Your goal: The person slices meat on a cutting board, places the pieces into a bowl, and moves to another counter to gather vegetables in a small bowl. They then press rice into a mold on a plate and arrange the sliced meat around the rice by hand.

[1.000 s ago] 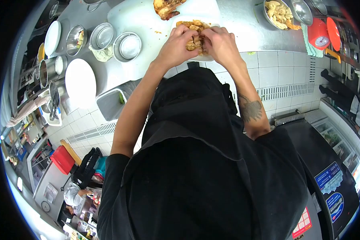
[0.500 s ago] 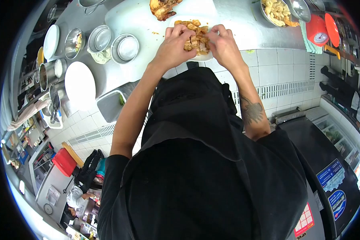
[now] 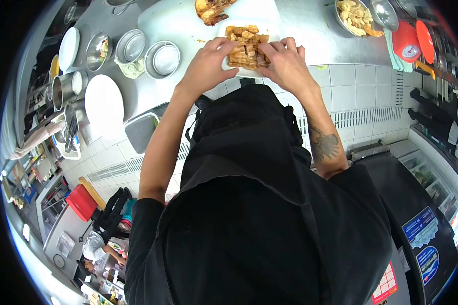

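Note:
Browned, cut-up meat pieces (image 3: pixel 247 51) lie in rows on a white plate (image 3: pixel 249 72) near the front edge of the white cutting board (image 3: pixel 188 25). My left hand (image 3: pixel 208 63) is at the plate's left side, thumb and fingers apart, fingertips against the meat's edge. My right hand (image 3: pixel 287 63) is at the right side with its fingers spread and curved, fingertips touching the meat and the plate rim. Neither hand lifts anything. Behind the plate sits a larger roasted piece (image 3: pixel 211 11).
Round metal tins (image 3: pixel 163 60), a metal bowl (image 3: pixel 97 52) and a white oval plate (image 3: pixel 104 104) stand left. At right are a bowl of pale food (image 3: pixel 352 19) and a red scale (image 3: pixel 406 43). A person (image 3: pixel 94 246) is at the far lower left.
Both hands have moved outward from over the meat to the sides of the plate. More of the pieces and the plate now shows. The view has shifted slightly.

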A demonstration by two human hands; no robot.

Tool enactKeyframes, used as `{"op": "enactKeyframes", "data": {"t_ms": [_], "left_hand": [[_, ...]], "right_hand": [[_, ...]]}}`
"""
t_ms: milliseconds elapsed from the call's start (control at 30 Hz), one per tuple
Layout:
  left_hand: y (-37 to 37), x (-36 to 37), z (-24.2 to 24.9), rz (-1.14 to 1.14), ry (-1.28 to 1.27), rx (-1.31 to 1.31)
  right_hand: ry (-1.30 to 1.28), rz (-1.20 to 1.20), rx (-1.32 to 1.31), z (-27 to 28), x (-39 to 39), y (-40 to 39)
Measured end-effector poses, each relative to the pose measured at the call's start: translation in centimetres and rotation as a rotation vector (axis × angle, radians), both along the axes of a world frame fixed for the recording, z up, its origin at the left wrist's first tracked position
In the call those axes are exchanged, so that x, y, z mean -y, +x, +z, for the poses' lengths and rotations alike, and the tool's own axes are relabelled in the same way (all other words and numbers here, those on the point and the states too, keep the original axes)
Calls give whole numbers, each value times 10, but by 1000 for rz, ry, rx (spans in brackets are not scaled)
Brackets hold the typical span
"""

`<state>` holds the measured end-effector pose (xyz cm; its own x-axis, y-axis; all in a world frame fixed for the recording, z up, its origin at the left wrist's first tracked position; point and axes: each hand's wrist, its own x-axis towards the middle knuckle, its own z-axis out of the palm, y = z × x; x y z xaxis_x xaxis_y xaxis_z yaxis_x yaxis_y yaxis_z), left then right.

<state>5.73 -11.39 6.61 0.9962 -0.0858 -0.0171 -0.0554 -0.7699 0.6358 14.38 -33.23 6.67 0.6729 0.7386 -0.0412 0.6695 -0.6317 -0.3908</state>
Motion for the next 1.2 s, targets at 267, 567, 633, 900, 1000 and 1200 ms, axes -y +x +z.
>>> {"op": "enactKeyframes", "data": {"t_ms": [267, 567, 633, 900, 1000, 1200], "left_hand": [[8, 15, -21, 60, 194, 22], [15, 5, -19, 23, 14, -47], [15, 4, -15, 11, 16, -69], [12, 23, -17, 36, 103, -69], [12, 27, -17, 73, 245, -48], [14, 21, -23, -9, 200, -5]], "right_hand": [[-40, 36, -32, -12, -12, 0], [37, 62, -214, -13, -5, 12], [16, 77, -206, -12, -5, 13], [-26, 82, -161, -11, -9, 9], [-42, 81, -120, -15, -11, 8], [-19, 108, -149, -16, -10, 9]]}}
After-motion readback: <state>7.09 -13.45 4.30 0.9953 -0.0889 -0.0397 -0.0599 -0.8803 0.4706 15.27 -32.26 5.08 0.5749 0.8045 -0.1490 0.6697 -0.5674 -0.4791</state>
